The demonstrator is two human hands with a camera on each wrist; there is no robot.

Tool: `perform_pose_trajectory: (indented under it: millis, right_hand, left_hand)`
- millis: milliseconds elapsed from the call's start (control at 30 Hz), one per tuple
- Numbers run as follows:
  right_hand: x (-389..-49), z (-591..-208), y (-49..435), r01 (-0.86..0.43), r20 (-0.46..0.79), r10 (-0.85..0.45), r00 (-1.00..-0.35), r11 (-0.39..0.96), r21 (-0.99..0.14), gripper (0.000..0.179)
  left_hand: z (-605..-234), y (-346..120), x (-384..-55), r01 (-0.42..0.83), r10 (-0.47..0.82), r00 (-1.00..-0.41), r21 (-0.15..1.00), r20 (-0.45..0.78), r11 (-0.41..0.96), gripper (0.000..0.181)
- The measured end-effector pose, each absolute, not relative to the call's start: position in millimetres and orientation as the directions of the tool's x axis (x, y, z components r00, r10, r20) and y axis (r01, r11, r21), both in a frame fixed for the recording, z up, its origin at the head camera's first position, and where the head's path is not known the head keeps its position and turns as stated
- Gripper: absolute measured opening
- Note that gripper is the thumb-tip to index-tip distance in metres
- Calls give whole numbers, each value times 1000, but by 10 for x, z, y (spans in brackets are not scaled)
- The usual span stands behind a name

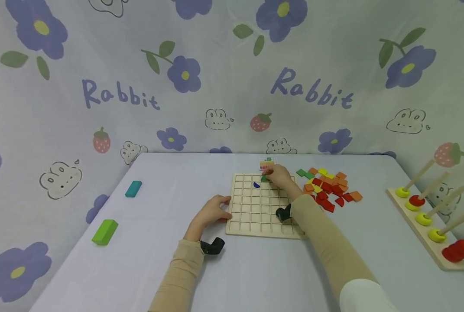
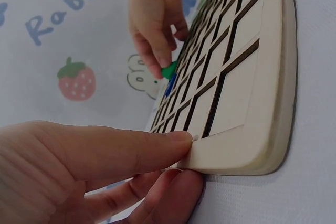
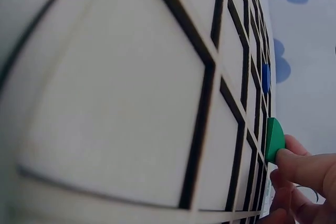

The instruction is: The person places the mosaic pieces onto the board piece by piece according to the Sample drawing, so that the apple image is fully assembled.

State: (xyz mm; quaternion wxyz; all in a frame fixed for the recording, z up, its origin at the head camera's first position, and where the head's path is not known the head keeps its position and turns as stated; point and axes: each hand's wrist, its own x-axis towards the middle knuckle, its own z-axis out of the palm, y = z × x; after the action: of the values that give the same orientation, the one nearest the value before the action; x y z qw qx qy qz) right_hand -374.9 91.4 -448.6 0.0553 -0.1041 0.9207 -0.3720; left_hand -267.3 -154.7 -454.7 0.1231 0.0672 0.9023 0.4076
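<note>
White table [image 1: 263, 277], flower-printed backdrop [image 1: 224, 95]. Left hand [image 1: 212, 210] grips left edge of pale-wood grid board [image 1: 256, 208]; right hand [image 1: 280, 177] pinches green curved piece [image 3: 273, 141] over far rows. Seemingly early: blue half-round piece [image 1: 257, 185] down, multicoloured tile pile [image 1: 326, 187] unplaced at right.

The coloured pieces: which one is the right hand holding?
The green piece at the board's far side, pinched by the right hand. The blue piece lies unheld on the board; the others are heaped to its right.
</note>
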Motion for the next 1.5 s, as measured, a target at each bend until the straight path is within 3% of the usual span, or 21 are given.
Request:
perform_pose_trajectory:
  millis: [400, 633, 1033, 1333, 1500]
  right_hand:
    - [-3711, -4501, 920, -120, -35, -203, -979, 697, -707, 17]
    - [-3711, -4498, 1019, -118, -19, -199, -980, 650, -750, 20]
    - [-3685, -4428, 1696, 5, -20, -22, -1000, 535, -845, 29]
    - [-3701, -4491, 1911, 87, -70, 53, -996, 541, -837, 35]
    - [-3718, -4479, 1918, 104, -113, 30, -993, 660, -744, 41]
  left_hand:
    - [-4512, -1550, -2653, 33, 224, -961, 735, -164, 677, 66]
    - [-4524, -1539, -2645, -45, 221, -953, 819, -207, 573, 66]
    - [-4515, -1545, -2644, -55, 214, -953, 817, -214, 574, 66]
    - [-4523, -1545, -2650, -37, 214, -956, 805, -201, 592, 66]
    - [-4514, -1536, -2641, -54, 210, -954, 814, -212, 578, 66]
